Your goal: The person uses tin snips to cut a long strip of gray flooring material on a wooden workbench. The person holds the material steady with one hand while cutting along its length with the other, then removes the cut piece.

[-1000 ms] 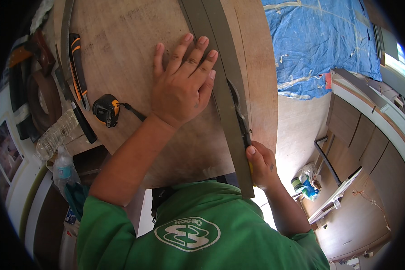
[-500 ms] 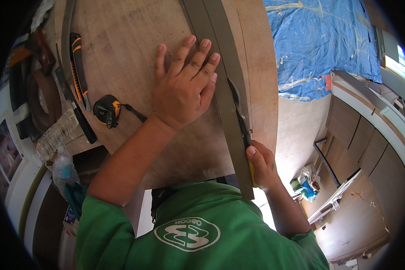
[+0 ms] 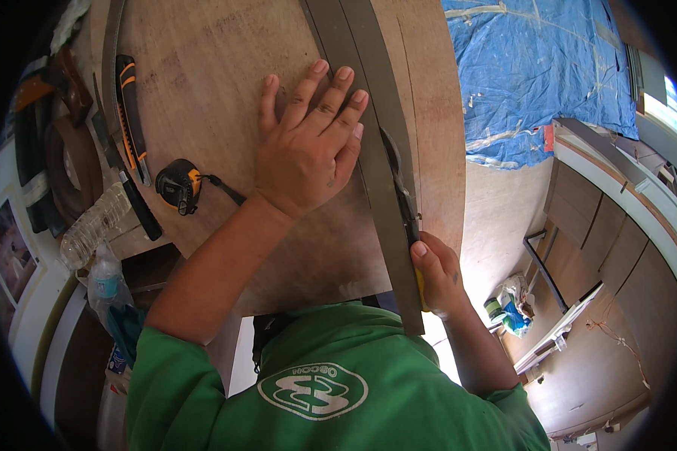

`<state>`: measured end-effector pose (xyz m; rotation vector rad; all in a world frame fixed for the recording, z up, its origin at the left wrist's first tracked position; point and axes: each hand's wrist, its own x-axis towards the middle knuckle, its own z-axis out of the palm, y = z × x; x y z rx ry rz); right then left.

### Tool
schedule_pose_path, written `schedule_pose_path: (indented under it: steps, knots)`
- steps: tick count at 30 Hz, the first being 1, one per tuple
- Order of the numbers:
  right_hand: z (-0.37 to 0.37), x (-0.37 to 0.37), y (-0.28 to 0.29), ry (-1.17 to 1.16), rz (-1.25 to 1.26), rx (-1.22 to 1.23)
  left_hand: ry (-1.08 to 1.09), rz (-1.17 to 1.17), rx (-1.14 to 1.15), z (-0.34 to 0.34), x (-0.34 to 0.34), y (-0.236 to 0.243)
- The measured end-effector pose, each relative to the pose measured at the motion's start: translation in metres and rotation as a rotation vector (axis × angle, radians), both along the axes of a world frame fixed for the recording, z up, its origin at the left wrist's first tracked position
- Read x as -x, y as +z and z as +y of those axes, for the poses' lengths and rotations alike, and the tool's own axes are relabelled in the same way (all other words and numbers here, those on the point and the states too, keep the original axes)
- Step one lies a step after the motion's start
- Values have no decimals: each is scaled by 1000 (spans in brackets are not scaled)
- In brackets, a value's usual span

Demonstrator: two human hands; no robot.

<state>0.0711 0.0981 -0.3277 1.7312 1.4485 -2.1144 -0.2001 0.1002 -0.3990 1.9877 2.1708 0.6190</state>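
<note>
My left hand [image 3: 305, 161] lies palm-down with fingers spread on the plywood board [image 3: 226, 83] and the left side of a long grey-brown strip [image 3: 372, 83]. My right hand [image 3: 438, 274] grips shears [image 3: 402, 195] with dark blades and yellow on the handle, at the strip's lower part; the blades lie along it, pointing away from me. Left of my left hand are a black-and-orange tape measure [image 3: 174, 188] and an orange-black utility knife [image 3: 132, 113]. A narrow tool with a black handle [image 3: 143, 207] lies beside them.
At the far left are a saw [image 3: 71, 90], a brown coiled band [image 3: 56, 150], a clear plastic bottle [image 3: 86, 233] and a bagged bottle [image 3: 107, 286]. A blue tarp [image 3: 541, 75] is at upper right, wooden cabinetry [image 3: 617, 248] at right, and a small pile of bags [image 3: 511, 304] lower down.
Compared with a second ago, my left hand sits slightly lower and to the right. The shears and my right hand have shifted only very slightly along the strip.
</note>
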Motion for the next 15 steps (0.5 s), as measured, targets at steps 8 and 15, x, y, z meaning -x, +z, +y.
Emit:
schedule_pose_path:
  steps: [8,15]
  knots:
    - [0,-1,0,7,-21,20,7,-8,-13,0,0,0]
    - [-3,6,4,-50,-22,10,-1,-17,-8,1,1,2]
